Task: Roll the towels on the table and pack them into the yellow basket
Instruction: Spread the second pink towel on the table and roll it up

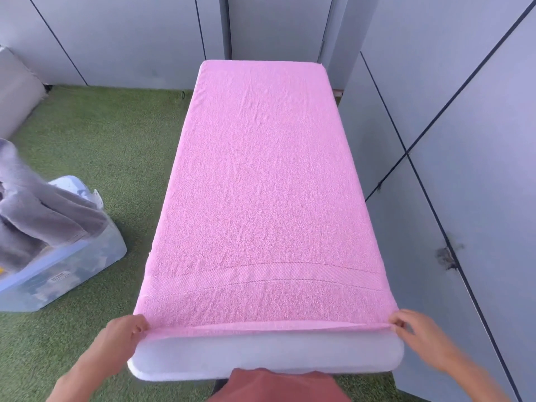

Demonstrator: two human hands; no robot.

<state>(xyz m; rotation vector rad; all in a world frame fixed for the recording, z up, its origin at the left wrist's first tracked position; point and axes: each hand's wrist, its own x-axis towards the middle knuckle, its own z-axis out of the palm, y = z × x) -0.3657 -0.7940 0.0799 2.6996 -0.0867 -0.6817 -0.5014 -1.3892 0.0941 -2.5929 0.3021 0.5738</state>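
- Far left on the floor there's a clear plastic bin (62,274) with a gray towel (34,210) flopped over the edge. There's a tiny bit of yellow at the very edge of the frame, can't tell if that's the basket.
- My left hand (123,333) has the near left corner of the pink towel (261,181) pinched, fingers curled around the hem, nothing else in it.
- The pink towel is spread flat down nearly the whole white table (261,359), with the near edge lifted just a bit off the padding between my hands.
- It's terry cloth, so I'd guess soft, floppy and fairly light. It won't slip, but it won't hold a shape either, so the roll probably goes crooked if one side gets ahead.
- Best grip is right where I've got it: both near corners along the hem, then tuck and roll away from me, keeping it tight.
- My right hand (412,329) pinches the near right corner the same way, fingertips closed on the hem.
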